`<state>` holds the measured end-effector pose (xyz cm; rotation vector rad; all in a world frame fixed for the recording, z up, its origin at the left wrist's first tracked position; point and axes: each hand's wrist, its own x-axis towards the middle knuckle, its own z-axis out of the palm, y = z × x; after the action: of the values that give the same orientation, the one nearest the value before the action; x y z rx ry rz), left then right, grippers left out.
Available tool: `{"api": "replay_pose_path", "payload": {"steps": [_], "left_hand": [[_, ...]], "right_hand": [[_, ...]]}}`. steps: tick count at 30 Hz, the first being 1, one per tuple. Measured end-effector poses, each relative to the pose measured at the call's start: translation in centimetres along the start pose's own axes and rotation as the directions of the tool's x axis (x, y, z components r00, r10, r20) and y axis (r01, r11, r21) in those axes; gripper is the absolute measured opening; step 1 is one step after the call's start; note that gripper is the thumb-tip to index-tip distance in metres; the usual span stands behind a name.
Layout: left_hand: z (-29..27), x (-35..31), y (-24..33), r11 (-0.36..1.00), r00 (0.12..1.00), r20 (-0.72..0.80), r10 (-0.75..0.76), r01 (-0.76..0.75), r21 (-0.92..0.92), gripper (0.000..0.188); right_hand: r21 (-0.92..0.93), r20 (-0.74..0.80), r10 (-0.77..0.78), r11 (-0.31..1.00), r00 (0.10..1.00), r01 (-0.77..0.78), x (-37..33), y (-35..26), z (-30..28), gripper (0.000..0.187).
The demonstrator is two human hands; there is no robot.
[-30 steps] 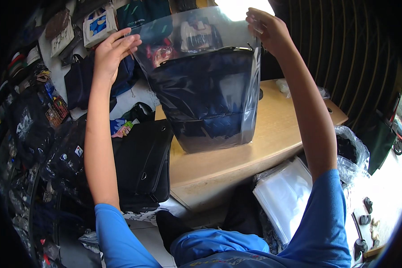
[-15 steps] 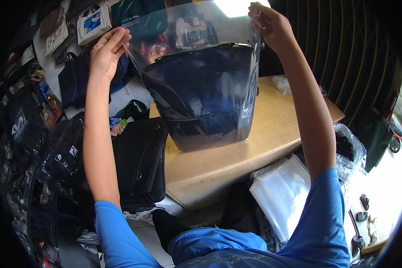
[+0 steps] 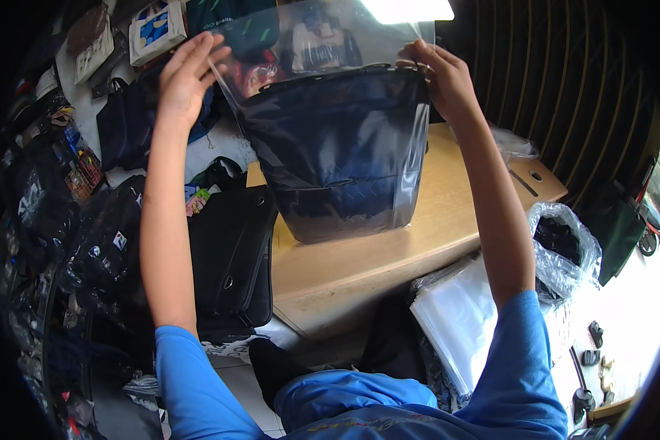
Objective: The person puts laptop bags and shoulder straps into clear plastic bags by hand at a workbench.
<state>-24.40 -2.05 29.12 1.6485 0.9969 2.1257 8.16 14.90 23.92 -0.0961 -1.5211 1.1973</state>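
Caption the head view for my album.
Left hand and right hand at a clear plastic sleeve, dark bag inside, tan table beneath.

The wide fisheye view looks down and forward from head height — close, from just short of the near edge of the counter (image 3: 359, 258).

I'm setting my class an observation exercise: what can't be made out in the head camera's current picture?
All in the head view:
Dark blue bag: its back is hidden behind its own front.
Left hand: slight blur leaves unclear whether it pinches the clear plastic bag.
Green bag: its top is cut off by the picture's upper edge.
Things along the left rim: too dark and small to tell apart.
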Motion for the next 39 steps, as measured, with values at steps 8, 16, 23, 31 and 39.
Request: {"api": "replay_pose_path", "payload": {"steps": [8,16,23,31,39], "left_hand": [[-0.9,-6.9,-8.0,0.970,0.942,0.258,-0.214,0.236,-0.057,0.038],[-0.5,-7.0,-6.7,0.985,0.981,0.196,0.010,0.024,-0.171,0.032],[0.9,-8.6,-1.7,0.968,0.984,0.176,0.024,0.021,-0.250,0.031],[-0.9,-13.5,4.1,0.974,0.997,-0.040,0.061,-0.069,-0.215,0.019],[-7.1,-20.3,14.4,0.972,0.960,-0.165,0.226,-0.211,0.101,0.023]], "right_hand": [[0.121,-0.076,-0.038,0.992,0.996,0.047,0.6,0.8,1.0,0.032],[0.109,-0.042,-0.073,0.991,0.996,0.077,1.4,-2.2,2.3,0.030],[0.074,-0.007,-0.065,0.995,0.998,0.065,1.0,-7.6,4.4,0.021],[0.085,0.042,0.093,0.992,0.995,-0.096,1.0,-6.4,8.2,0.025],[0.135,0.506,0.071,0.978,0.860,-0.160,-1.3,3.3,15.1,0.054]]}}
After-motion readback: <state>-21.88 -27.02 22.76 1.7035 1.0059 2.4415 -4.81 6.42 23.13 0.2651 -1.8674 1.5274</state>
